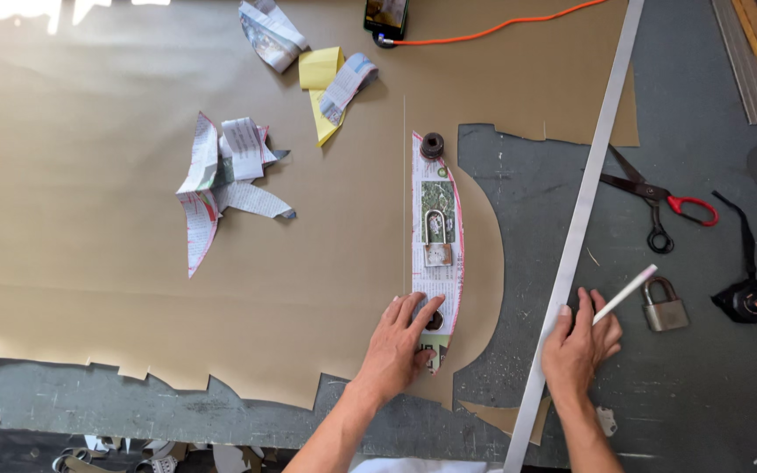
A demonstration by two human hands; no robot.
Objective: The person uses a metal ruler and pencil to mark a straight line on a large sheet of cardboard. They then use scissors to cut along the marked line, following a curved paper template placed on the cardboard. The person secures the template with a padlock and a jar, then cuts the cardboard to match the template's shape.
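Scissors [654, 200] with one red handle lie open on the grey tabletop [685, 377] to our right, and below them sit a closed padlock [664, 307] and a black round tool with a strap [748, 296]. A long metal ruler [577, 229] runs diagonally between these things and the brown paper sheet [89, 289] we work on.

Our left hand [400, 346] presses flat, fingers spread, on the lower end of a narrow curved newsprint pattern [437, 263] that lies on the brown paper. A second padlock [435, 238] rests on the middle of the pattern, a dark round weight [432, 144] sits at its upper tip, and another round weight [435, 321] shows just beside our fingertips. Our right hand [578, 343] rests on the ruler's lower part and pinches a thin white stick [626, 293], pointing up and right.

Further up the sheet we see cut newsprint scraps [225, 180], a yellow scrap with more folded paper [330, 83], and a phone [386, 17] with an orange cable [492, 31].

The phone is cut off by the top edge. The pattern's bottom tip is partly hidden under our left hand. We cannot tell what the tangled things at the bottom edge [116, 457] are, nor the small pale piece [606, 420] by our right wrist.
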